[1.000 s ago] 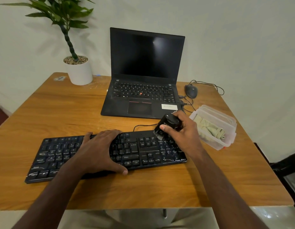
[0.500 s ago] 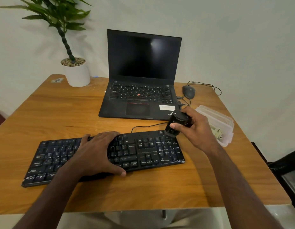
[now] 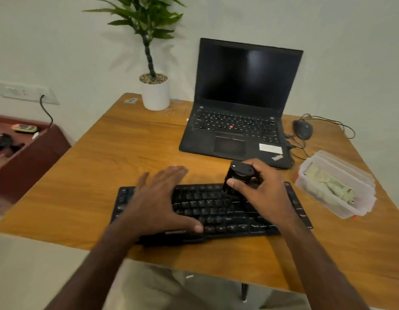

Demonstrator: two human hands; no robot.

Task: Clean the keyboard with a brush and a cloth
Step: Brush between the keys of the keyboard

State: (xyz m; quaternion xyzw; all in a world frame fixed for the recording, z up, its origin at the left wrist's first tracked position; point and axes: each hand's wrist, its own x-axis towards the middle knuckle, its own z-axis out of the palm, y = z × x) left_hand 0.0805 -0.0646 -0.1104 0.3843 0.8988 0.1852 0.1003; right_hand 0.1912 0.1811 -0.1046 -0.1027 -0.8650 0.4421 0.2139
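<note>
Nearest the desk's (image 3: 82,198) front edge lies the black keyboard (image 3: 216,211), running roughly parallel to that edge, its image smeared by motion. The left hand (image 3: 158,198) rests flat on the keyboard's left half, fingers straight and spread a little, the thumb reaching toward the front row of keys; it holds nothing. The right hand (image 3: 256,189) is over the keyboard's middle-right part, its fingers and thumb curled round a small black brush (image 3: 237,177), which stands nearly upright with its lower end down at the upper key rows; whether the bristles actually touch the keys cannot be told through the blur.

Toward the desk's right edge sits a clear plastic container (image 3: 341,173), and inside it lies a pale, crumpled cloth (image 3: 328,184). Behind the keyboard, in the middle of the desk, an open black laptop (image 3: 238,121) stands with a dark screen. To its right, near the far right corner, is a black mouse (image 3: 302,129) with its cable looped on the wood. At the far left corner stands a potted plant (image 3: 155,90) in a white pot, close to the wall.
</note>
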